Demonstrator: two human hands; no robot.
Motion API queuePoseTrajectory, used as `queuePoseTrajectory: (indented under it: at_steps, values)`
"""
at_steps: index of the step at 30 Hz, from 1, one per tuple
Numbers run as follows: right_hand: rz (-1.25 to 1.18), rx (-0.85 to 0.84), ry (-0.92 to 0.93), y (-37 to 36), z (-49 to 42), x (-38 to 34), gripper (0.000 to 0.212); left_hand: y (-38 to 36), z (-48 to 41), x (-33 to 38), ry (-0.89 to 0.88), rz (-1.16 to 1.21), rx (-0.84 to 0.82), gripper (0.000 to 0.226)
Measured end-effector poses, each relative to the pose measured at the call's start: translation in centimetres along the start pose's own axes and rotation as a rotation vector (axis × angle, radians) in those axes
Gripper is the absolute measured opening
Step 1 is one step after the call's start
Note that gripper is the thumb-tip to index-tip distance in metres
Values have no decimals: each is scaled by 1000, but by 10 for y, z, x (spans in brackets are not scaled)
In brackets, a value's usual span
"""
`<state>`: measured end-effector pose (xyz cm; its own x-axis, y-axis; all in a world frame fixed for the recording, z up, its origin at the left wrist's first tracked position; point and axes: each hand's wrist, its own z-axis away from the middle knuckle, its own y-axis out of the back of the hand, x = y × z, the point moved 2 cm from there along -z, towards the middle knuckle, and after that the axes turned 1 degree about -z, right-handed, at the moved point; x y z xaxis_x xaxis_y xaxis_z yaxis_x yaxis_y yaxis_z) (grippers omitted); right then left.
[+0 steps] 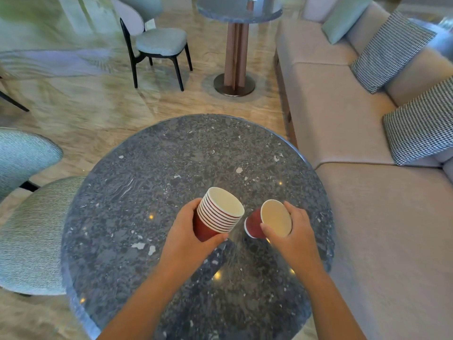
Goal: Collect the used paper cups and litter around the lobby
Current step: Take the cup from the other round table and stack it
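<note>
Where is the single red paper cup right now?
In the head view, the single cup is held in the right hand above the round stone table, tilted mouth-up, just right of the stack of cups in the left hand.

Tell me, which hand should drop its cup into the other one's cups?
Probably the right hand. It holds just a single cup, easy to move, with its bottom end pointing toward the stack of cups. The left hand steadies that stack, whose open top tilts up, ready to take it.

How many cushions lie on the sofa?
3: a plain pale green cushion at the far end, and two checked cushions nearer. More may be out of frame.
</note>
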<state>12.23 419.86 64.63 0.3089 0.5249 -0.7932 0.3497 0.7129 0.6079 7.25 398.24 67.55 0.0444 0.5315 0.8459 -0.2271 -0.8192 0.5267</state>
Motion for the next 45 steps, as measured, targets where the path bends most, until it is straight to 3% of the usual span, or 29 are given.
queuePoseTrajectory:
  at_steps: [10,19,29,45]
  values:
    - [-167,160,170,25,21,-41,78,16,11,-2,-127,-223,-4,85]
    - [-252,89,284,18,27,-55,66,18,12,5,-260,-401,-27,86]
    - [-308,-63,263,13,26,-58,59,22,11,10,-315,-498,-14,87]
    - [-299,-294,177,14,28,-47,56,14,16,15,-341,-368,-123,90]
